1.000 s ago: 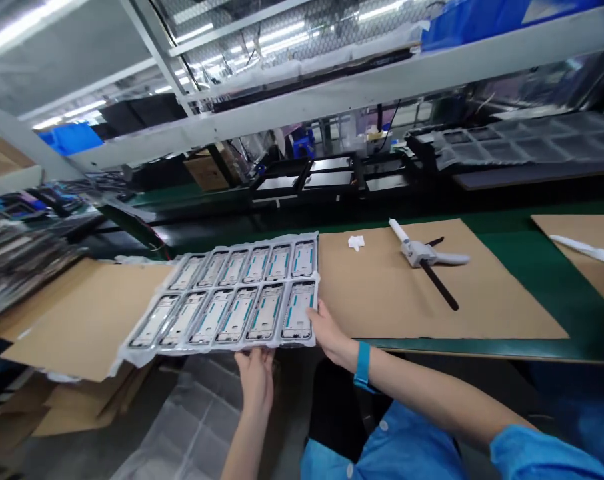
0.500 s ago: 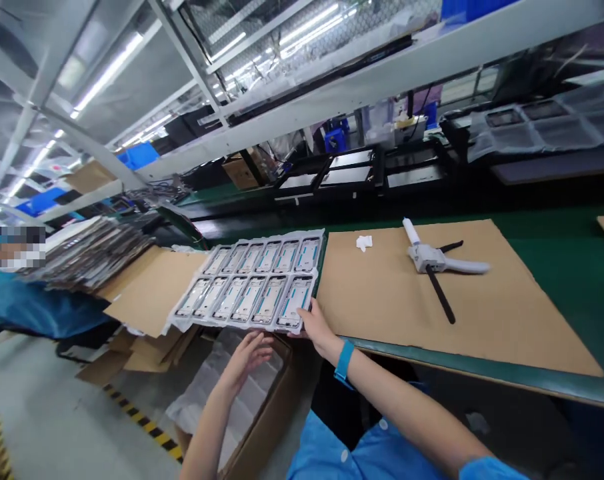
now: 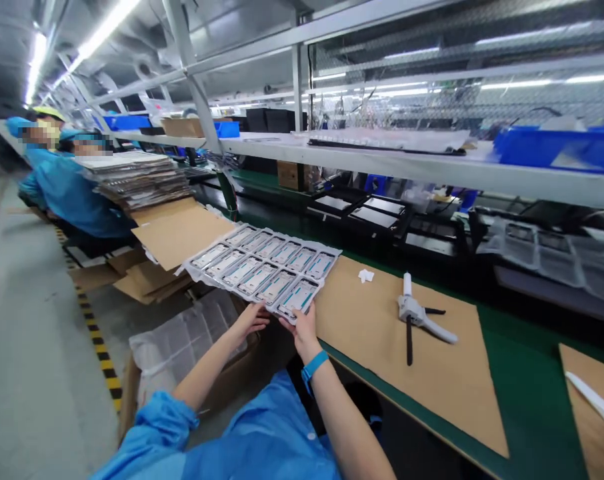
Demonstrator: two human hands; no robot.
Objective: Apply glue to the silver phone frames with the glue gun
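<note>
A clear plastic tray (image 3: 195,272) holding two rows of silver phone frames lies partly on the cardboard sheet (image 3: 382,347) and juts over the bench's near edge. My right hand (image 3: 302,325), with a blue wristband, grips the tray's near right corner. My left hand (image 3: 252,319) is just below the near edge, fingers spread and reaching up to it; I cannot tell if it touches. Both sleeves are blue.
A white dispensing gun (image 3: 422,319) and a white scrap (image 3: 365,275) lie on the cardboard. An open carton with plastic liner (image 3: 182,347) stands on the floor below. A stack of trays (image 3: 132,177), loose cardboard (image 3: 177,233) and two co-workers (image 3: 77,193) are at the left.
My left hand let go of the tray's near edge, dropped below it, and now reaches back up. My right hand kept its grip. My view swung, bringing the left co-workers into sight.
</note>
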